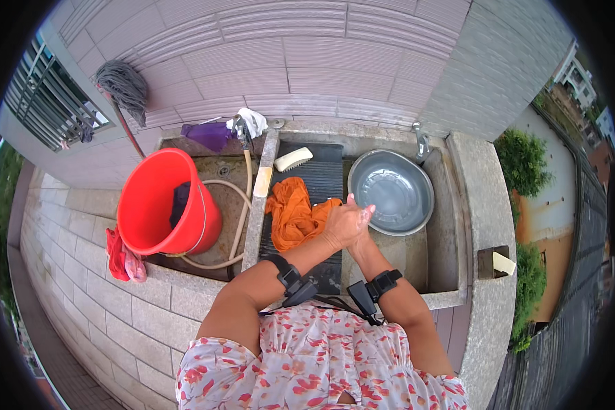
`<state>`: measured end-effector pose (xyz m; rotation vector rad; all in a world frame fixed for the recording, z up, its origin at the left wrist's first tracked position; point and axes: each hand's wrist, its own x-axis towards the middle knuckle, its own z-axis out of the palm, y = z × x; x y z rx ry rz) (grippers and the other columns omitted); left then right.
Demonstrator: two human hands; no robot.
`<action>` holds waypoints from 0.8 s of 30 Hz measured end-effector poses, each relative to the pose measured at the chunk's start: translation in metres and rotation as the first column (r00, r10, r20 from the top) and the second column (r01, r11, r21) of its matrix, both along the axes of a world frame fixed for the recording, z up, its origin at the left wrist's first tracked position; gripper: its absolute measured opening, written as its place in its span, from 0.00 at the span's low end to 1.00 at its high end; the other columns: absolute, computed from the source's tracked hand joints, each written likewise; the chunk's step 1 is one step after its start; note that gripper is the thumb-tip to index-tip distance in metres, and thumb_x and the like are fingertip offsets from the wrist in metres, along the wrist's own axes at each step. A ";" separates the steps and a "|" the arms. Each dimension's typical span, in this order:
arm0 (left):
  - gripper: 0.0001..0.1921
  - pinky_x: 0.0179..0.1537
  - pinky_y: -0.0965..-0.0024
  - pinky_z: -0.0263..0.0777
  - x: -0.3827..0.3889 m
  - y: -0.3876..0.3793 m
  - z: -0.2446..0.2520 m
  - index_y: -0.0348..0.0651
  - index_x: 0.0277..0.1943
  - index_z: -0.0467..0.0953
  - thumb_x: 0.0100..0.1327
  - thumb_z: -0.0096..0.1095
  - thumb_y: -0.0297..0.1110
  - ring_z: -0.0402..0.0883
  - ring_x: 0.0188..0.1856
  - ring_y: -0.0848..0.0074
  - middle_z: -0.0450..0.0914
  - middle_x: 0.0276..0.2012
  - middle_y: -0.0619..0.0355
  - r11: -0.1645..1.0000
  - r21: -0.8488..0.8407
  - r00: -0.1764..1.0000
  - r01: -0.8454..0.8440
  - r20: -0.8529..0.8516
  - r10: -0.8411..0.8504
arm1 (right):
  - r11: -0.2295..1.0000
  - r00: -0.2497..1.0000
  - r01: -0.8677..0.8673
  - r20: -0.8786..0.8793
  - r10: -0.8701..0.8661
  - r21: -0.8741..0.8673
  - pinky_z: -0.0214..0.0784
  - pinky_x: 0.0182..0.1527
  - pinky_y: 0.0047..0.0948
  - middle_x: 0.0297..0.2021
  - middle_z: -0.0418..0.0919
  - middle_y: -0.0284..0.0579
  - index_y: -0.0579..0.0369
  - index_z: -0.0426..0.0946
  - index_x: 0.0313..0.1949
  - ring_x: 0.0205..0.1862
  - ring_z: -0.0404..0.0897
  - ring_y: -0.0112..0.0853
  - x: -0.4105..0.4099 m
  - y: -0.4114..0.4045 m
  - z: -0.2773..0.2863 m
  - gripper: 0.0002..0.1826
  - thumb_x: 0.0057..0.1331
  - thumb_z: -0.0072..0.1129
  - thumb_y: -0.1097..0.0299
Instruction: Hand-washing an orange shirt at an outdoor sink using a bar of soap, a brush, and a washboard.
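My left hand (pixel 347 224) and my right hand (pixel 364 218) are clasped together, wet with some suds, between the orange cloth and the basin; whether anything small lies between the palms is hidden. The bunched orange cloth (pixel 294 218) lies on the ribbed dark washboard slab (pixel 320 166) at the left of my hands. Above it on the slab rests a white scrubbing brush (pixel 293 159), bristles down. A round metal basin (pixel 392 192) holding cloudy water sits in the sink just beyond my hands. On the sink divider lies a yellowish bar of soap (pixel 263 182).
A red bucket (pixel 166 200) with dark cloth inside stands in the left basin beside a beige hose (pixel 248 169). Purple (pixel 209 136) and white cloths lie behind. A metal tap (pixel 421 141) rises at the back right. A small box (pixel 487 263) sits on the right ledge.
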<state>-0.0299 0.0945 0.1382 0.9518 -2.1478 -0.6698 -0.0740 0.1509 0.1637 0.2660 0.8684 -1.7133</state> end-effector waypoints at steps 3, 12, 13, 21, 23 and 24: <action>0.25 0.26 0.54 0.65 -0.004 -0.022 0.001 0.35 0.18 0.71 0.63 0.40 0.46 0.72 0.23 0.49 0.71 0.17 0.42 0.996 0.000 0.993 -0.087 0.074 0.087 | 0.898 0.898 -0.429 -0.153 0.412 -0.099 0.59 0.17 0.25 0.19 0.68 0.34 0.50 0.69 0.25 0.19 0.68 0.25 -0.021 -0.009 -0.042 0.11 0.63 0.43 0.61; 0.23 0.27 0.52 0.64 -0.011 -0.003 0.007 0.35 0.20 0.73 0.61 0.43 0.45 0.72 0.25 0.47 0.71 0.18 0.40 0.995 0.022 0.995 -0.098 -0.032 0.099 | 0.988 0.999 0.006 0.034 -0.001 -0.154 0.60 0.19 0.24 0.19 0.66 0.35 0.48 0.66 0.25 0.19 0.66 0.24 -0.013 -0.007 -0.049 0.12 0.64 0.41 0.59; 0.23 0.29 0.52 0.65 -0.010 -0.009 0.008 0.35 0.21 0.73 0.61 0.43 0.45 0.72 0.26 0.47 0.72 0.19 0.40 0.992 0.040 0.993 -0.122 0.011 0.121 | 0.971 0.973 -0.231 -0.034 0.230 -0.054 0.57 0.16 0.26 0.16 0.63 0.35 0.48 0.63 0.22 0.15 0.63 0.25 -0.018 -0.008 -0.051 0.13 0.63 0.42 0.58; 0.16 0.19 0.71 0.58 0.006 -0.060 -0.001 0.47 0.19 0.64 0.58 0.52 0.42 0.61 0.16 0.75 0.62 0.13 0.62 0.254 0.942 0.667 0.221 -0.336 0.666 | 0.949 0.909 -0.312 -0.304 0.285 -0.043 0.61 0.19 0.24 0.19 0.65 0.36 0.54 0.65 0.26 0.17 0.66 0.27 -0.022 -0.013 -0.031 0.10 0.56 0.57 0.66; 0.14 0.18 0.75 0.55 0.008 -0.062 0.007 0.48 0.20 0.62 0.58 0.54 0.40 0.58 0.16 0.80 0.57 0.13 0.65 0.140 0.938 0.595 0.318 -0.313 0.741 | 0.902 0.834 -0.427 -0.412 0.368 -0.059 0.69 0.28 0.25 0.25 0.73 0.40 0.58 0.69 0.31 0.25 0.74 0.29 -0.033 -0.005 -0.035 0.09 0.53 0.60 0.74; 0.14 0.18 0.75 0.55 0.009 -0.061 0.007 0.48 0.20 0.62 0.58 0.54 0.40 0.58 0.16 0.80 0.57 0.13 0.65 0.139 0.940 0.596 0.312 -0.308 0.742 | 0.902 0.836 -0.428 -0.407 0.369 -0.061 0.69 0.28 0.25 0.25 0.73 0.40 0.58 0.69 0.31 0.25 0.74 0.29 -0.033 -0.005 -0.038 0.09 0.53 0.60 0.74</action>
